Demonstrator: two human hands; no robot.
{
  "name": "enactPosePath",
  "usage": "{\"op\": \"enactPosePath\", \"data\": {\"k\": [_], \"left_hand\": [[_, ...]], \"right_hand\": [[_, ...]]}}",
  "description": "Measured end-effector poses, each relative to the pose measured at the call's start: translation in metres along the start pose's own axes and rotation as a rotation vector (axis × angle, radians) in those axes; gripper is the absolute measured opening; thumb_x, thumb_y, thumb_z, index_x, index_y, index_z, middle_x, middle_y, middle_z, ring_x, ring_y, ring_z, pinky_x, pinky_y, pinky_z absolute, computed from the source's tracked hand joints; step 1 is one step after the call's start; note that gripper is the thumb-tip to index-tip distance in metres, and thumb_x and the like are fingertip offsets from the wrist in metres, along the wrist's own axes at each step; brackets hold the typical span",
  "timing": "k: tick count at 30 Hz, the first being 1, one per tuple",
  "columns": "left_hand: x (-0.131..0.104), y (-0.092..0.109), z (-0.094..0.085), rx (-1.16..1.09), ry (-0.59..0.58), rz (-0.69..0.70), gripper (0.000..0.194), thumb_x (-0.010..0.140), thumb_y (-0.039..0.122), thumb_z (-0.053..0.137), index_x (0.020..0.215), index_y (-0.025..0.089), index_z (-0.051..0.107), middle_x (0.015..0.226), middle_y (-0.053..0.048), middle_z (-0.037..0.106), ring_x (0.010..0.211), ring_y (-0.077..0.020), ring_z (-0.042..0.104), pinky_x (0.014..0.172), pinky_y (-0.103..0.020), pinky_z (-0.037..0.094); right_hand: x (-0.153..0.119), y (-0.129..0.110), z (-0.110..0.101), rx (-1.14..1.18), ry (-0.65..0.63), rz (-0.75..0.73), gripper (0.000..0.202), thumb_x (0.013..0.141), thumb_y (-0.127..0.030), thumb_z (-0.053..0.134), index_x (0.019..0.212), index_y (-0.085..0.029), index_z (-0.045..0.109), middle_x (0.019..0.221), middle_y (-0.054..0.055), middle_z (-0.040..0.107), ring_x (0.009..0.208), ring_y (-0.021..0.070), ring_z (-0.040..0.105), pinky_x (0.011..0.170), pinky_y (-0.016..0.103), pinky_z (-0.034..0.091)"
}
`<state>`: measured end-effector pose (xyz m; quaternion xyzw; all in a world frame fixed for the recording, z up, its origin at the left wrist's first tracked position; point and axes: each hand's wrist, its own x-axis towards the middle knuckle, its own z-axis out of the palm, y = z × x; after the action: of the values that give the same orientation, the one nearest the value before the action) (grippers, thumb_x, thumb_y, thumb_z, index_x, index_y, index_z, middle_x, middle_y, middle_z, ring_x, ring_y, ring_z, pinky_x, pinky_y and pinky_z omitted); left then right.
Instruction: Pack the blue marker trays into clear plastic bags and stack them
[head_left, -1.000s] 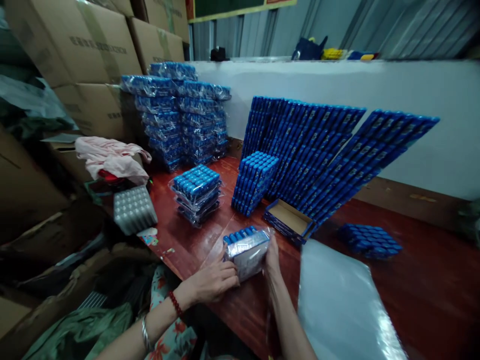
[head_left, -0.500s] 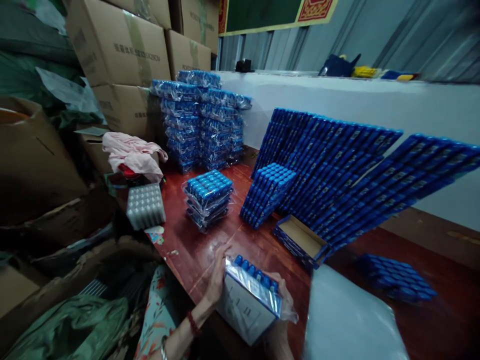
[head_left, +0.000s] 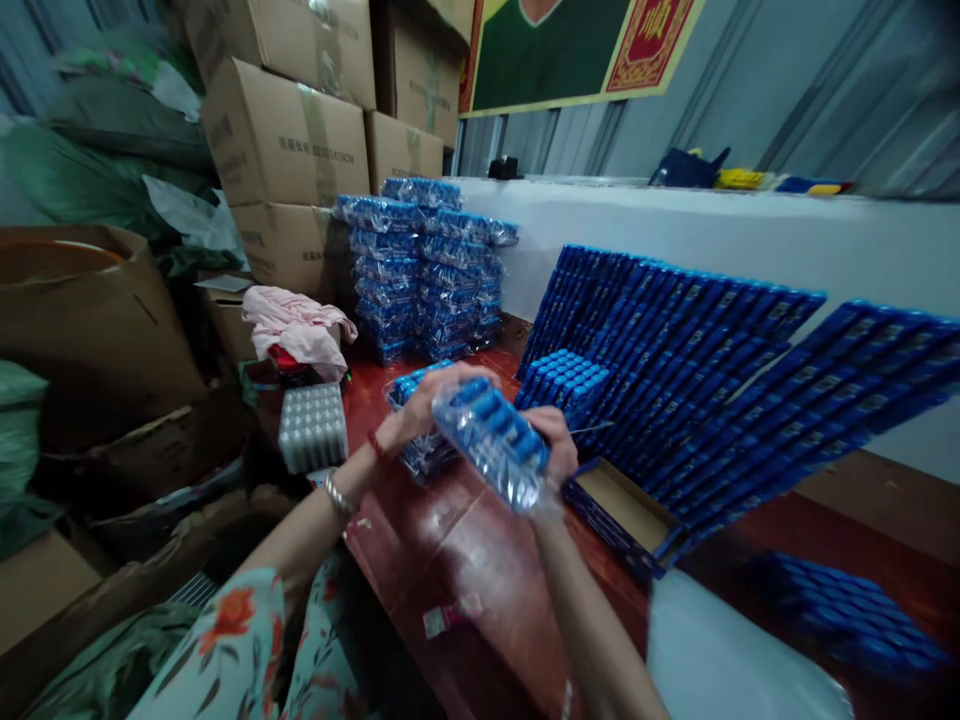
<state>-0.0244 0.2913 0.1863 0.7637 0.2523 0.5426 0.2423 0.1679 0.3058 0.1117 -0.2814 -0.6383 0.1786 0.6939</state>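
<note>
Head view: both hands are lifting a plastic-wrapped pack of blue-capped tubes above the red table (head_left: pixel 480 560).

Left hand (head_left: pixel 420 405) and right hand (head_left: pixel 555 445) are clamping opposite ends of the pack (head_left: pixel 491 440), fingers curled around it. Film is looking slippery and loose; contents appear rigid and light, so gripping the ends seems safest. Wrapped stack (head_left: pixel 424 455) and open box (head_left: pixel 626 510) are sitting just beyond.
</note>
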Motion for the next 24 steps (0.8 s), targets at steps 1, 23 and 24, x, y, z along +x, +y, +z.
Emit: {"op": "enactPosePath", "data": {"k": [1,23,24], "left_hand": [[0.021,-0.005,-0.018,0.038,0.027,0.041,0.044,0.089,0.040,0.042,0.109,0.010,0.067,0.112,-0.010,0.068,0.107,-0.0284,0.061,0.095,-0.041,0.046],[-0.070,-0.151,-0.053,-0.223,0.738,-0.546,0.051,0.091,0.041,0.037,0.132,0.012,0.047,0.130,-0.013,0.057,0.115,-0.0252,0.057,0.103,-0.044,0.041],[-0.076,-0.145,-0.048,-0.213,0.834,-0.524,0.055,0.093,0.044,0.033,0.140,0.016,0.037,0.141,-0.013,0.048,0.122,-0.0242,0.052,0.107,-0.043,0.037]], "right_hand": [[0.030,0.004,0.018,0.004,0.051,-0.143,0.036,0.087,-0.047,0.039,0.081,-0.025,0.068,0.080,0.005,0.061,0.082,0.0225,0.057,0.078,0.039,0.045],[0.083,0.056,0.109,-0.258,-0.308,-0.415,0.038,0.093,-0.038,0.033,0.091,-0.019,0.066,0.090,0.006,0.060,0.092,0.0196,0.053,0.089,0.037,0.038],[0.080,0.064,0.105,-0.213,-0.145,-0.288,0.041,0.094,-0.040,0.030,0.096,-0.020,0.065,0.096,0.007,0.060,0.097,0.0203,0.053,0.092,0.038,0.037]]}}
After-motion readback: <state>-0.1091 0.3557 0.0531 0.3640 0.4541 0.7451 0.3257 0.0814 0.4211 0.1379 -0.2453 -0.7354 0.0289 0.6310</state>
